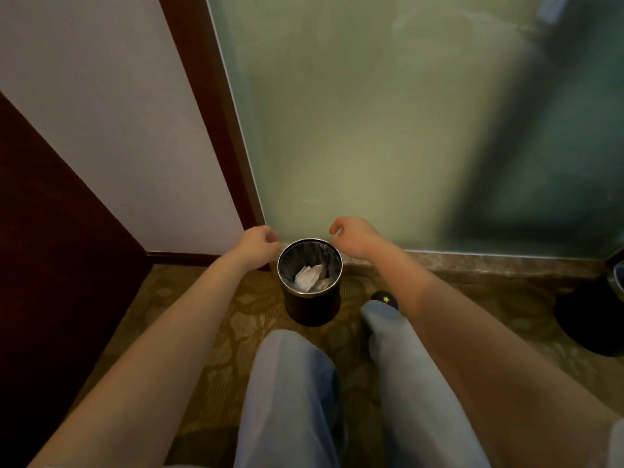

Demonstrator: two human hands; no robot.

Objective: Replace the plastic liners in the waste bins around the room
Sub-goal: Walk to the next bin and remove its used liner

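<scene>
**Used liner not yet out, both hands at the rim**

Patterned carpet (209,332) runs up to a stone sill under a frosted glass panel (371,130), with a dark wooden frame (216,130) closing the corner on the left. Close to that far corner of the carpet stands the bin (312,309), small, round and dark with a bright metal rim. Its grey liner (297,258) is seated inside, and crumpled paper (309,276) lies at the bottom.

From my end, I read this as the first step on this bin: getting hold of the used liner so it can be lifted out.

The left hand (258,243) sits just beside the rim's left side with its fingers curled in. I cannot tell whether they already pinch the liner's edge or only hover at it. The right hand (354,236) hangs just beyond the rim's far right side. Its fingers are loosely hooked downward and I can see nothing in them. The bin sits between the two hands and a little nearer to me than either.

The next move, as I judge it, calls for both hands to find the thin plastic folded at the rim, gather it inward, and lift straight up so the paper stays inside.

A second dark bin (591,319) waits at the right edge of the carpet.
</scene>
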